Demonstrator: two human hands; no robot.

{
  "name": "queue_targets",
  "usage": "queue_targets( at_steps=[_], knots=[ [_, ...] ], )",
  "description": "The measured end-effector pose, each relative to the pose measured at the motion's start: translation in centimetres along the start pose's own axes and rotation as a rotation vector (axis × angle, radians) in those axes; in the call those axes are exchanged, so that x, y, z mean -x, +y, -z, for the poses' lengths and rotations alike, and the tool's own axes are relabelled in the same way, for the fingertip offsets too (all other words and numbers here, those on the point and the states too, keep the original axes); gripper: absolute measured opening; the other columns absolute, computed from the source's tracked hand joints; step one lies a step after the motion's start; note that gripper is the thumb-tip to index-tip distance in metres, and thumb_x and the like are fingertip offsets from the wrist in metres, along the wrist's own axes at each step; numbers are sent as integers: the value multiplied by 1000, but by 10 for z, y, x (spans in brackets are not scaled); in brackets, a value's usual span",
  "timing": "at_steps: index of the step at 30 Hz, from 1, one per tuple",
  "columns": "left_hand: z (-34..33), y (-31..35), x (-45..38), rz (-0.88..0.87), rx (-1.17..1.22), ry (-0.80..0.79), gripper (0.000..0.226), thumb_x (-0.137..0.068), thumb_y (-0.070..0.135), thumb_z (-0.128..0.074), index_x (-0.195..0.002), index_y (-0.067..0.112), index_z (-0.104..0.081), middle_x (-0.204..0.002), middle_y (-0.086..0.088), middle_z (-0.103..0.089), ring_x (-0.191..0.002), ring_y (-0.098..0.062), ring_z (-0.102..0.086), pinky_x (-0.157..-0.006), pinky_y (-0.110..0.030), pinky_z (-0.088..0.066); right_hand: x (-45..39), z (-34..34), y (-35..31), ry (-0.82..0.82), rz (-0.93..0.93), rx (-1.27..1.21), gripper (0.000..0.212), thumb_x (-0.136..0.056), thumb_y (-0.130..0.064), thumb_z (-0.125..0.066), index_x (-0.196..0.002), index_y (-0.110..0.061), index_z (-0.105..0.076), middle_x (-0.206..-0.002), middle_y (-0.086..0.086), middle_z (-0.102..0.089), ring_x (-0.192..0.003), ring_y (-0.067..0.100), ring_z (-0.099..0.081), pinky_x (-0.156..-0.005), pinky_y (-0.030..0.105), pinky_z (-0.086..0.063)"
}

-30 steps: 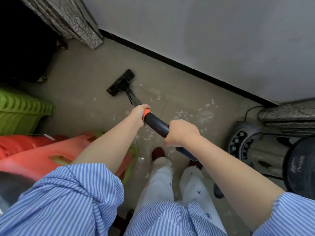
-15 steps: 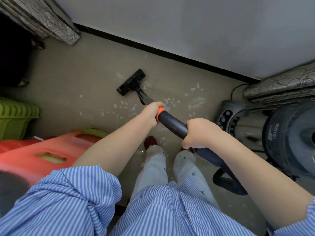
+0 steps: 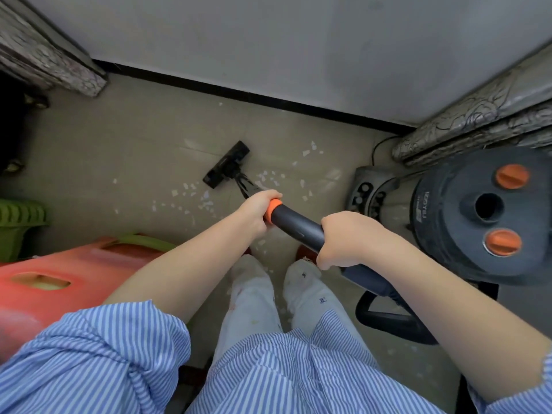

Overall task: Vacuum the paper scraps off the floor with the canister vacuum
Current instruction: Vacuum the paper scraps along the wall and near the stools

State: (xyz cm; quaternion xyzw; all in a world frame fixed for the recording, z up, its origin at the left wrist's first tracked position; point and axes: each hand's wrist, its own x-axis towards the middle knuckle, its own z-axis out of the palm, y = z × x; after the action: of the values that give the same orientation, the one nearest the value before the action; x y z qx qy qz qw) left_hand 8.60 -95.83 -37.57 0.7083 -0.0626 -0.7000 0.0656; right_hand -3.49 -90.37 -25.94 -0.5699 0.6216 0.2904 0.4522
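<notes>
Both hands hold the vacuum wand (image 3: pixel 295 222), a dark tube with an orange collar. My left hand (image 3: pixel 258 212) grips it at the collar, and my right hand (image 3: pixel 348 239) grips it lower down, near the hose. The black floor nozzle (image 3: pixel 227 164) rests on the beige floor ahead of my feet. White paper scraps (image 3: pixel 191 194) lie scattered beside and behind the nozzle, with more scraps (image 3: pixel 309 150) to its right near the wall. The dark canister (image 3: pixel 484 216) with two orange knobs stands at the right.
A grey wall with a black skirting (image 3: pixel 268 95) closes the floor ahead. Carved grey furniture (image 3: pixel 478 115) stands at the right, another piece (image 3: pixel 44 58) at the upper left. A red plastic stool (image 3: pixel 59 276) and a green crate (image 3: pixel 18 225) are at the left. A round grey fan (image 3: pixel 373 192) sits beside the canister.
The view has swung right, bringing the whole canister into sight. The nozzle has slid right along the floor into the scattered scraps. Both hands keep their grip on the wand.
</notes>
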Motion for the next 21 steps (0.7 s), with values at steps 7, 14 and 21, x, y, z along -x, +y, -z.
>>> queue_targets(
  at_steps=[7, 14, 21],
  knots=[
    [-21, -8, 15, 1, 22, -38, 15, -89, 14, -57, -77, 10, -50, -71, -6, -53, -60, -16, -52, -46, -24, -49, 21, 4, 20, 49, 14, 74, 16, -77, -23, -61, -85, -16, -50, -66, -3, -45, -55, 11, -42, -46, 22, -32],
    [4, 22, 19, -7, 97, 16, 14, -89, 15, -59, -79, 9, -51, -74, -6, -54, -63, -16, -53, -50, -24, -50, 13, 28, -7, 114, 90, 142, 26, -81, -25, -57, -66, -17, -38, -64, -3, -42, -53, 11, -40, -43, 22, -28],
    [48, 83, 10, -71, 109, 74, 17, -91, 12, -56, -76, 10, -49, -74, -7, -51, -65, -16, -51, -63, -27, -45, -24, 60, -56, 121, 129, 30, 20, -83, -20, -54, -71, -15, -38, -66, -1, -39, -53, 13, -36, -44, 23, -26]
  ],
)
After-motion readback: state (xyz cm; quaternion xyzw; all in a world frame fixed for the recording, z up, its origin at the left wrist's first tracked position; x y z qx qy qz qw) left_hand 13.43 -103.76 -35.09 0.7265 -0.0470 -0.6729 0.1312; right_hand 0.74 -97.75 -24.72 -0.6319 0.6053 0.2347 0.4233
